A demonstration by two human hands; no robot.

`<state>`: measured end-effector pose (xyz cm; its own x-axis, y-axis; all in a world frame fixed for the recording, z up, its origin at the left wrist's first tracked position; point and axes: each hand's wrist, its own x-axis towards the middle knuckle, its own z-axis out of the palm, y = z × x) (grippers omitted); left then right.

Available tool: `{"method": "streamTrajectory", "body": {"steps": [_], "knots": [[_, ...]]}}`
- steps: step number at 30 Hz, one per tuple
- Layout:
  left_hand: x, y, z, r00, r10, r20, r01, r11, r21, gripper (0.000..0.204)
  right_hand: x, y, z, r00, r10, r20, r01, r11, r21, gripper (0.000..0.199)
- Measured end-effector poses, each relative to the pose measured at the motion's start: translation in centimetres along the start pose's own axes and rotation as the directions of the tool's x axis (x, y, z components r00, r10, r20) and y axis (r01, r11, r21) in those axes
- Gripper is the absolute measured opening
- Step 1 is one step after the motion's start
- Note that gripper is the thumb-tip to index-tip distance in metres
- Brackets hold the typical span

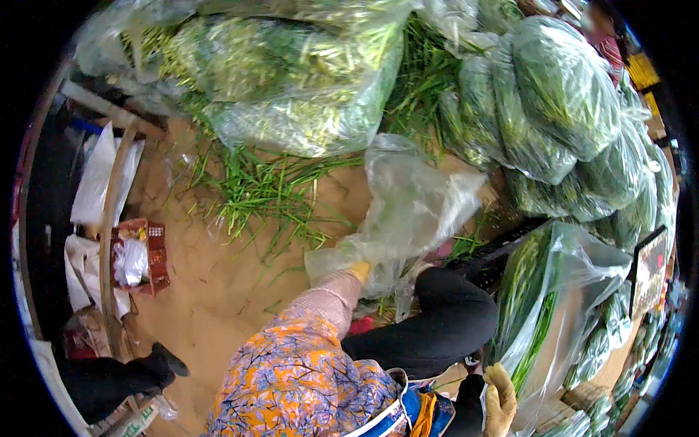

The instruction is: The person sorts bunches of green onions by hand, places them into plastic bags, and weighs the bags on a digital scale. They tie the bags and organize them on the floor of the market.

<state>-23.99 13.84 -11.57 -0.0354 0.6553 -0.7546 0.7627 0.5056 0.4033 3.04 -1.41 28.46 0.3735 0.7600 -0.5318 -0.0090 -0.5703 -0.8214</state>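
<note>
Crumpled clear bag [419,191] partly covers the left hand [359,271], hiding its fingers.

One red crate [159,255] sits at nine o'clock. One big bag [291,80] lies between eleven and twelve, one open bag [579,284] at four, one limp bag [408,182] near the centre. Two gloves [499,400]: one near the centre, one at five. Several packed bags [564,87] at two overlap beyond exact count.
</note>
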Motion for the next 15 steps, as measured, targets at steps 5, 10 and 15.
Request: {"method": "streamTrajectory", "body": {"steps": [5, 10, 15], "knots": [[1.2, -13.3, -18.7, 0.921, -0.062, -0.386, 0.267, 0.821, 0.505, 0.031, -0.6, -0.8, 1.9, 0.999, -0.033, -0.006, 0.031, 0.985, -0.170, 0.039], [-6.0, -21.5, -39.7, 0.732, -0.097, -0.674, 0.673, 0.256, 0.694, 0.023, -0.2, 1.1, 0.7, 0.994, -0.072, 0.081, 0.087, 0.976, -0.200, 0.039], [-15.5, -23.2, -52.8, 0.498, 0.069, -0.864, 0.862, 0.072, 0.503, 0.022, 0.1, 1.0, 0.4, 0.979, -0.143, 0.147, 0.187, 0.916, -0.355, 0.038]]}}
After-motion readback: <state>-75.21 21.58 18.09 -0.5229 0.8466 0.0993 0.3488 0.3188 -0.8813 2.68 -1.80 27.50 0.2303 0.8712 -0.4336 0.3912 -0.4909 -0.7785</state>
